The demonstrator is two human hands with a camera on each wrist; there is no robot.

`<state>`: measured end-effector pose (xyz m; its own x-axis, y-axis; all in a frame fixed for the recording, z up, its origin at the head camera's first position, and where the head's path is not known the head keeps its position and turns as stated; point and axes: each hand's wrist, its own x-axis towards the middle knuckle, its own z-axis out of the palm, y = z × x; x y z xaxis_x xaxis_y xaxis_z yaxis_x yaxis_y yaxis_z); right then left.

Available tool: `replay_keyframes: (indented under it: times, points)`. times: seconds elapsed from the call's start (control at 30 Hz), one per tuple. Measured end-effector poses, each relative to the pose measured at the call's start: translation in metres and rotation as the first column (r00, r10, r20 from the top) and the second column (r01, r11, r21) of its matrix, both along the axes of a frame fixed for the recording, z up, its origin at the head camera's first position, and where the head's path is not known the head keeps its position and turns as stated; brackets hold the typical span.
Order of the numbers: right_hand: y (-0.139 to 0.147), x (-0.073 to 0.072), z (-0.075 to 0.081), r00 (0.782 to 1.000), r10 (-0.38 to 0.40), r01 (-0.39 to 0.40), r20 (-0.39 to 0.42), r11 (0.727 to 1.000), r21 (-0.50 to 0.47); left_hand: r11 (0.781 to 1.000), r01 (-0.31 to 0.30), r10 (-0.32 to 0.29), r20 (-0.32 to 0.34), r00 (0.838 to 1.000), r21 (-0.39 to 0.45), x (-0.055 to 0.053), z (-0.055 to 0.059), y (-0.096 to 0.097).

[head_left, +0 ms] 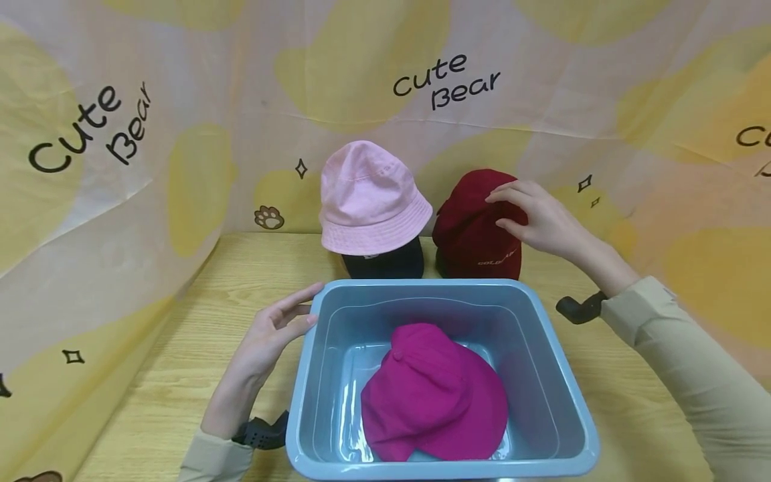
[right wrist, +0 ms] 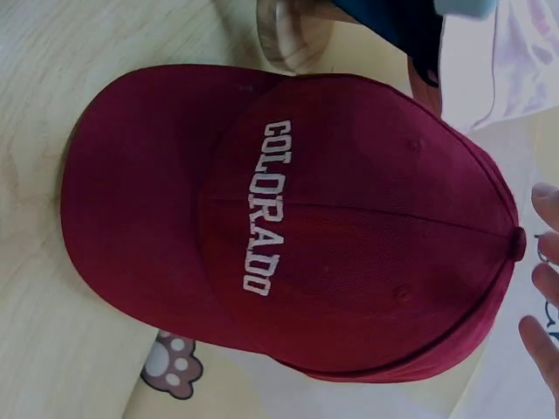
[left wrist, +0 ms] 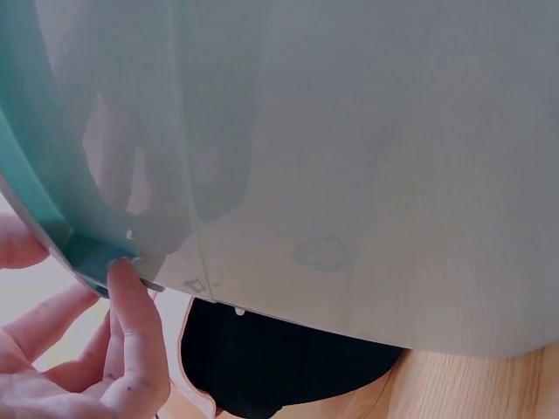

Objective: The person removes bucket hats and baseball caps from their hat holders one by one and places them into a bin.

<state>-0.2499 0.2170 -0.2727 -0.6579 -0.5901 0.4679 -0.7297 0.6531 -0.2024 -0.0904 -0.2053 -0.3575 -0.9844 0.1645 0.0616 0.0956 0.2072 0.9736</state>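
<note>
My left hand [head_left: 274, 331] grips the back left corner of a light blue plastic tub [head_left: 415, 470], fingertips and thumb at its rim. In the left wrist view the left hand [left wrist: 87, 349] holds that corner from the lower left. Inside the tub lies a magenta cap [head_left: 434, 395], its brim toward the right. My right hand [head_left: 542, 217] reaches to a dark red baseball cap [head_left: 466, 221], fingers slightly bent and holding nothing. In the right wrist view the cap [right wrist: 349, 236] reads COLORADO, and the right fingertips [right wrist: 541, 340] are just beyond its crown.
A pink bucket hat [head_left: 367, 194] sits over a black cap [head_left: 385, 262] behind the tub, left of the red cap. Near the red cap shows a round wooden base [right wrist: 297, 39]. A printed cloth [head_left: 361, 67] hangs behind the wooden table [head_left: 181, 381] and along its left side.
</note>
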Motion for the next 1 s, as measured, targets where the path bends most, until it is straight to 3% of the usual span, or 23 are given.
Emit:
replay_keyframes:
  times: [0.37,1.0]
  points:
    - [0.004,-0.012,-0.009,0.987,-0.152,0.152,0.043,0.988,0.005,1.0,0.001,-0.001,-0.001,1.0,0.004,-0.002,-0.002,0.0]
    - [0.008,-0.02,-0.019,0.982,-0.181,0.182,0.061,0.983,-0.02,1.0,0.01,-0.01,-0.011,1.0,-0.011,-0.001,0.0,0.001]
